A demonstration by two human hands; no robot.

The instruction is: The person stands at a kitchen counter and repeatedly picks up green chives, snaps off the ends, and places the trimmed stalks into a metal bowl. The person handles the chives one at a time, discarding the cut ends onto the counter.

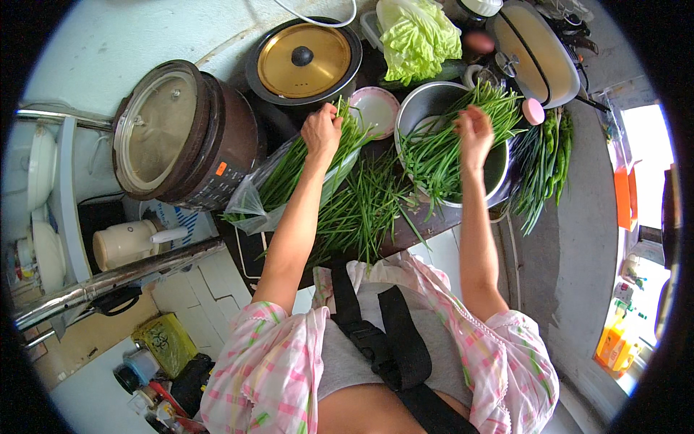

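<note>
My left hand (322, 130) has its fingers curled against the tips of a bundle of garlic chives (290, 168), which lies in a clear plastic bag (250, 202). Over the steel pot (400, 116) hangs my right hand (476, 130), slightly blurred, with bent fingers. Whether it pinches anything is hard to see. More chives (442, 163) fill much of the pot and droop over its near rim. Between the bag and the pot, loose chives (363, 203) are spread on the dark tabletop (398, 238). A pink-rimmed bowl (375, 112) sits behind them.
Left stands a brown electric cooker (227, 130); behind is a pot with a golden lid (303, 54). A leafy cabbage (417, 40) lies at the back. Scallions (528, 179) and green peppers (561, 152) hang right of the pot. A metal rail (119, 279) runs at lower left.
</note>
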